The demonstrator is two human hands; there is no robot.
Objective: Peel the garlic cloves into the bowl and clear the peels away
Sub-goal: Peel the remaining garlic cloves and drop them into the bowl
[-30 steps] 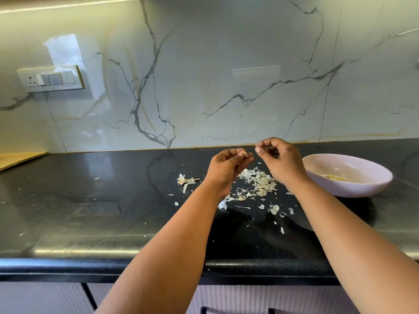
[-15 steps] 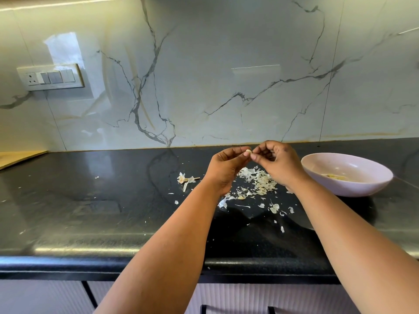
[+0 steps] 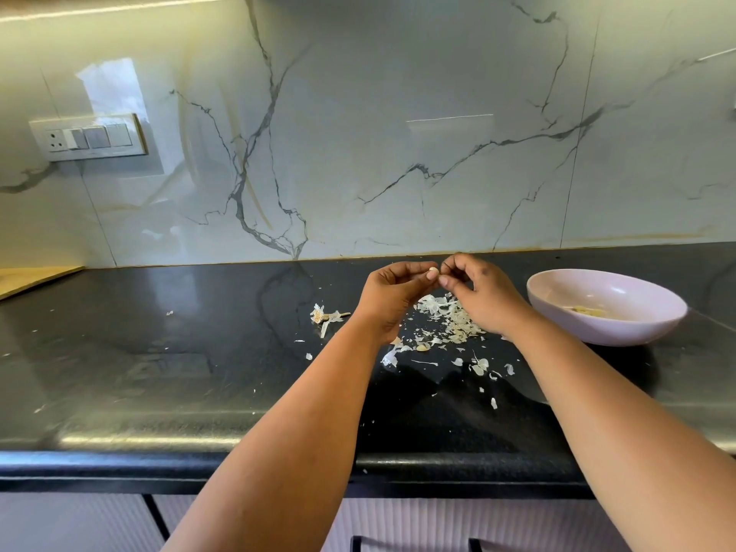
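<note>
The left hand [image 3: 392, 290] pinched a garlic clove [image 3: 433, 270] while the right hand [image 3: 476, 288] picked at its skin; best kept above the peels [image 3: 446, 318], tugging lightly

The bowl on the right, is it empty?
No, the bowl already holds a few pale peeled garlic cloves near its bottom.

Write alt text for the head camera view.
Two bare hands, left hand and right hand, pinch a garlic clove above scattered peels on a black countertop. A pale bowl holding peeled cloves sits to the right.
</note>
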